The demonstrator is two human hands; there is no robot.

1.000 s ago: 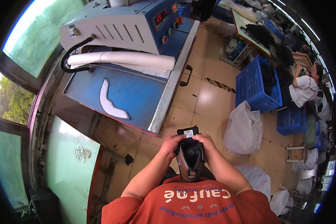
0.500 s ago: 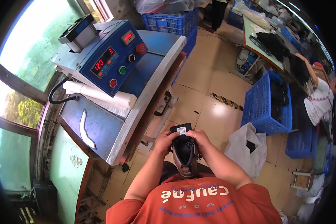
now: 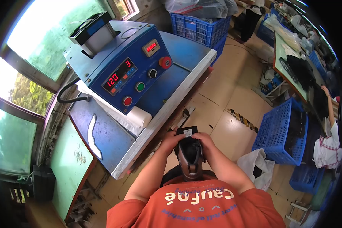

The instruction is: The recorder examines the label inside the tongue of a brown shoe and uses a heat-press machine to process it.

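A brown and black ankle boot [image 3: 192, 167] is in front of my body, its dark opening facing up and its heel toward me. At its far end the black tongue [image 3: 182, 129] stands out, with a small white label [image 3: 188, 132] on it. My left hand [image 3: 170, 141] grips the left side of the tongue, thumb beside the label. On the other side, my right hand [image 3: 203, 141] holds the tongue's right edge, its thumb also near the label. The undersides of the fingers and the boot's toe are hidden.
A blue heat press [image 3: 114, 72] with buttons and lit displays stands on a blue table [image 3: 112, 154] at left, beside a white roll [image 3: 138, 116] and a curved white strip [image 3: 91, 136]. At right are a blue crate [image 3: 275, 131], a white sack [image 3: 250, 161] and a co-worker's arm [image 3: 330, 106].
The view has shifted, so the press and table appear larger and nearer the middle. Both hands keep hold of the boot's tongue, which has tilted slightly.
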